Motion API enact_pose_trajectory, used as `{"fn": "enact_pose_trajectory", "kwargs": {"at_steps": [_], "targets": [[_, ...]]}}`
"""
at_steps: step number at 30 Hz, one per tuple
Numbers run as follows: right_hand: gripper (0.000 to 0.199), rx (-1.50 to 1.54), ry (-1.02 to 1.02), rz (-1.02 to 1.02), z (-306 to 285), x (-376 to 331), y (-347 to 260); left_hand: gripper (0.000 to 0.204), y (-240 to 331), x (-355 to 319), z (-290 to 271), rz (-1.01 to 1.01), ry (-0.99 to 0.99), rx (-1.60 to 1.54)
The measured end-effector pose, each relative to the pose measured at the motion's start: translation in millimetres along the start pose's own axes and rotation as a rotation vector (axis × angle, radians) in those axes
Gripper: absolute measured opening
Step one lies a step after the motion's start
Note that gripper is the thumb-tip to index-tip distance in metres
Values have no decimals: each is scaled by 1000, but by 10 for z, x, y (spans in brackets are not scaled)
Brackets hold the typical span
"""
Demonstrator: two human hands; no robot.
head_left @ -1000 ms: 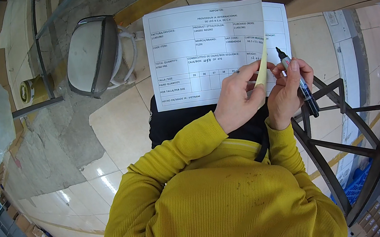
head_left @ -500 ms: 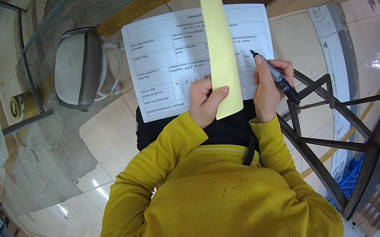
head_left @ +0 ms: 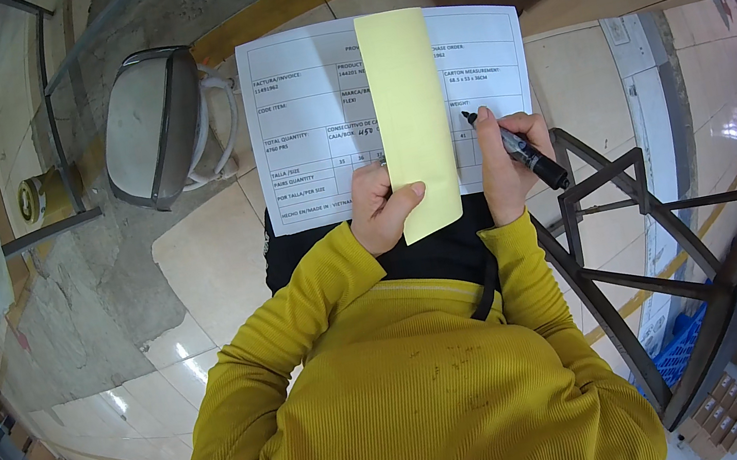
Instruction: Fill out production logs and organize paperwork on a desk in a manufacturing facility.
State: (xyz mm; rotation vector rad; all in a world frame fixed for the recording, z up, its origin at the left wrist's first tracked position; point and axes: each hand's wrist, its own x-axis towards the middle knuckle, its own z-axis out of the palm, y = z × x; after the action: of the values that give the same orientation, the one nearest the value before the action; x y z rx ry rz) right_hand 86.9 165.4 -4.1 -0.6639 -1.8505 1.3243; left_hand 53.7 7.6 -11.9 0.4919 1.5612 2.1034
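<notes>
The flap [head_left: 407, 95], pinched in the left hand [head_left: 376, 214], has swung further left, baring slightly more of the form [head_left: 481, 42] just beyond both hands; the right hand [head_left: 502, 177] pinches the pen [head_left: 531, 160], its tip shifted left (whether touching, unclear).

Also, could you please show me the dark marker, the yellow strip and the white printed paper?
Dark marker [head_left: 535, 159]: head view, on its barrel.
Yellow strip [head_left: 410, 114]: head view, on its middle.
White printed paper [head_left: 305, 115]: head view, on its part left of the strip.
</notes>
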Motion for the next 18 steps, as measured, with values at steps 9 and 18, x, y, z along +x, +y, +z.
{"fn": "enact_pose_trajectory", "kwargs": {"at_steps": [9,18], "targets": [[24,-47,-55,-53,14,10,18,13,-61,-3,-23,54,-15,60],[23,-40,-84,-46,8,18,23,13,-20,-8,10,15,14,36]]}}
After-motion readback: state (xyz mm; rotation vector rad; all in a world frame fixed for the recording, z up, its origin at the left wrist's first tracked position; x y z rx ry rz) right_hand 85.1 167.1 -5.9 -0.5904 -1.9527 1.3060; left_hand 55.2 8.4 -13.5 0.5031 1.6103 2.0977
